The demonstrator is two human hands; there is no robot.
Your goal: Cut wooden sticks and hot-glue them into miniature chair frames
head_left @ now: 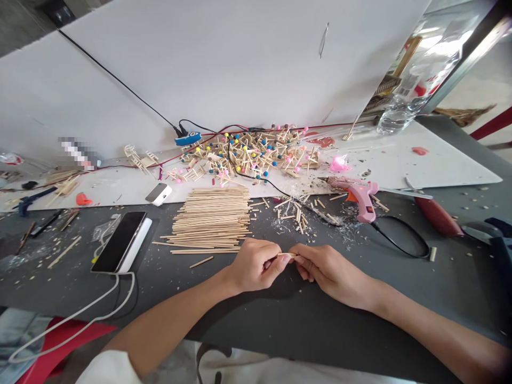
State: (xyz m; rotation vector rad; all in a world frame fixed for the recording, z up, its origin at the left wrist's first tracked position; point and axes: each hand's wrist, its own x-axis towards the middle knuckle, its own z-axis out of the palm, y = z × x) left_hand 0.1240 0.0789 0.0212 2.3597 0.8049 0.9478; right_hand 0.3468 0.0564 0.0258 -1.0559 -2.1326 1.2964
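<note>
My left hand (258, 264) and my right hand (330, 272) meet above the front of the dark table. Both are closed, pinching a short wooden stick (287, 255) between thumbs and fingers; most of it is hidden. Just beyond my left hand lies a row of long thin wooden sticks (214, 213), side by side. One short stick piece (201, 262) rests left of that hand. A pink glue gun (362, 194) lies on its side past my right hand, its orange trigger facing left. Small cut stick pieces (299, 216) are scattered between the row and the glue gun.
Behind the sticks is a heap of small stick constructions (248, 154) with coloured balls. A phone (120, 242) on a white power bank, with a white cable, lies at left. Red-handled pliers (440, 216) and a plastic bottle (420, 85) are at right. A black cord (412, 250) curves near the glue gun.
</note>
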